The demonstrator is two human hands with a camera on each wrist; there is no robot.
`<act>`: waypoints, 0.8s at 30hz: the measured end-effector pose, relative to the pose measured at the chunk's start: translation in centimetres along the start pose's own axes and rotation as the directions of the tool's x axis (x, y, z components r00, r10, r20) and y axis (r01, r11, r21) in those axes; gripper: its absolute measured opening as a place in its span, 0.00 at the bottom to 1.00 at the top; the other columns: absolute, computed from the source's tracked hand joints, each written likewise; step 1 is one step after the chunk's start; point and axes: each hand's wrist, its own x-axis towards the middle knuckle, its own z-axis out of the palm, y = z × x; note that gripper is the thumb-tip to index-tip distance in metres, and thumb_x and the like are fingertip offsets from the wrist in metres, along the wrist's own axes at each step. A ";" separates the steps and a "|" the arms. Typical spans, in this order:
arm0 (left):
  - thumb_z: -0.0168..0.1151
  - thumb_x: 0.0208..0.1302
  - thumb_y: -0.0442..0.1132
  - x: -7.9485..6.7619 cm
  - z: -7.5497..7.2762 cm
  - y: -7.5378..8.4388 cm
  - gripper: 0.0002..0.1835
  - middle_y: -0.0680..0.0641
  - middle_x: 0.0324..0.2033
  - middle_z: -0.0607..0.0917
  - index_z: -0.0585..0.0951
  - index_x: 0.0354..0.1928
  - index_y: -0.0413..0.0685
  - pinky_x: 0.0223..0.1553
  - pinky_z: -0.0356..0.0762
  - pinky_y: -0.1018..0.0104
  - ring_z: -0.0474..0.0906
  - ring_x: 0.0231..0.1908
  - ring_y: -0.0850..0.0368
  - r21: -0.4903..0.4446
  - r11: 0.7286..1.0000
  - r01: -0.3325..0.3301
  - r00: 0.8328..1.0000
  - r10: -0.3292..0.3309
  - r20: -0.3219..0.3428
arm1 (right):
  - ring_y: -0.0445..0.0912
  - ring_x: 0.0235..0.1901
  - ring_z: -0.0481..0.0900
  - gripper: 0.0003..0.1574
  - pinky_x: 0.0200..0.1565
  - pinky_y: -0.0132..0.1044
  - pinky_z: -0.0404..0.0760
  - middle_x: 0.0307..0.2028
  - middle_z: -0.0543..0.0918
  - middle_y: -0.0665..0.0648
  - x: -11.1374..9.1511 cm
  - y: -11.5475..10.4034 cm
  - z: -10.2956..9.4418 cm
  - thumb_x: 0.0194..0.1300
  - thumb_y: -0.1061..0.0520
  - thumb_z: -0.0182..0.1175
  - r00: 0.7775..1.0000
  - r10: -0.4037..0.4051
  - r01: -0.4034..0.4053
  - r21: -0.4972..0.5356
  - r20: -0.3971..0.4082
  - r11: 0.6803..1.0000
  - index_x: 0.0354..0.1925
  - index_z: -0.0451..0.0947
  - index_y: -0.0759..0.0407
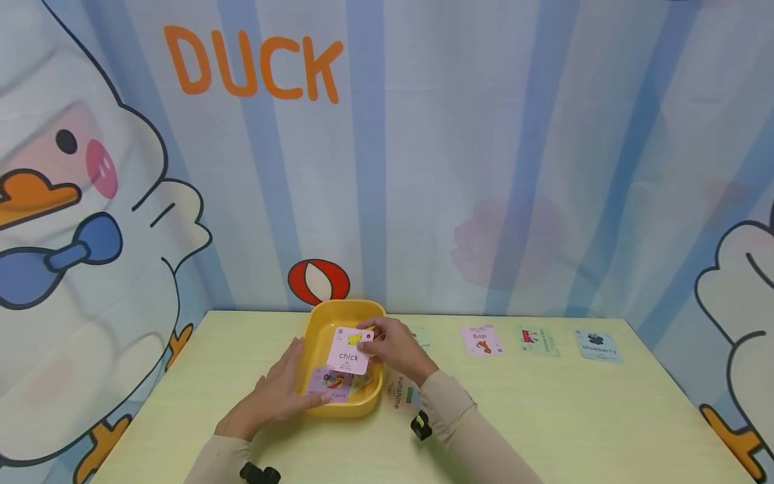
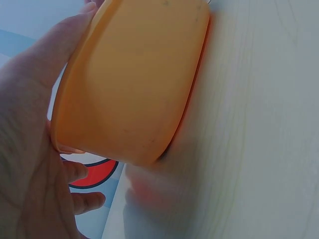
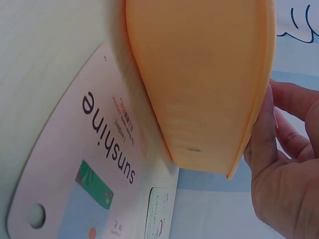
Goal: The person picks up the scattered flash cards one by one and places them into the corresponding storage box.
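Note:
My right hand (image 1: 396, 344) pinches a white card labelled "chick" (image 1: 349, 360) with a yellow chick picture, over the yellow plastic tray (image 1: 373, 405). In the right wrist view, the right hand (image 3: 286, 164) shows past the tray's rim, its card mostly hidden behind the wall. My left hand (image 1: 275, 390) rests along the tray's left side, thumb reaching over the near rim. Its fingers extend loosely past the tray wall (image 2: 134, 84) in the left wrist view. Inside the tray, below the chick card, lies a purple picture card (image 1: 329, 384).
A "sunshine" card (image 3: 107, 139) lies right of the tray, partly under the right arm. Further right along the table's back are a purple card (image 1: 482, 341), a green card (image 1: 538, 341) and a "blueberry" card (image 1: 597, 345). Behind the table hangs a striped duck-print curtain (image 1: 423, 168).

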 end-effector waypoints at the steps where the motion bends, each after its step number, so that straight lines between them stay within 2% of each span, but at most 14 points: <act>1: 0.67 0.53 0.72 0.0 0.0 0.0 0.68 0.38 0.81 0.42 0.39 0.82 0.47 0.63 0.44 0.15 0.47 0.77 0.30 -0.003 1.000 0.000 1.000 0.000 0.001 | 0.46 0.32 0.80 0.20 0.39 0.44 0.88 0.37 0.80 0.57 0.0 0.1 0.0 0.66 0.61 0.68 1.000 -0.005 0.005 0.001 0.000 1.000 0.56 0.82 0.56; 6: 0.66 0.54 0.72 -0.1 0.1 -0.1 0.67 0.38 0.81 0.42 0.38 0.82 0.47 0.63 0.45 0.15 0.46 0.77 0.31 0.003 1.000 -0.001 1.000 0.001 0.006 | 0.46 0.31 0.80 0.20 0.38 0.41 0.88 0.35 0.80 0.57 0.3 0.4 0.1 0.66 0.61 0.69 1.000 0.000 0.000 0.005 -0.001 1.000 0.56 0.82 0.56; 14: 0.66 0.54 0.72 0.0 0.2 -0.4 0.67 0.38 0.81 0.42 0.38 0.82 0.47 0.63 0.45 0.15 0.46 0.77 0.31 0.016 1.000 -0.006 1.000 0.005 0.004 | 0.47 0.31 0.80 0.20 0.40 0.44 0.88 0.35 0.81 0.57 0.6 0.5 0.2 0.65 0.60 0.69 1.000 0.010 -0.010 -0.008 0.000 1.000 0.56 0.82 0.56; 24: 0.66 0.55 0.71 -0.1 0.0 0.1 0.67 0.38 0.81 0.41 0.38 0.82 0.47 0.63 0.44 0.15 0.46 0.77 0.31 0.009 1.000 -0.015 1.000 0.015 0.004 | 0.45 0.30 0.80 0.20 0.36 0.36 0.87 0.34 0.82 0.56 0.3 0.3 -0.1 0.65 0.59 0.70 1.000 0.000 0.000 -0.017 0.003 1.000 0.55 0.83 0.57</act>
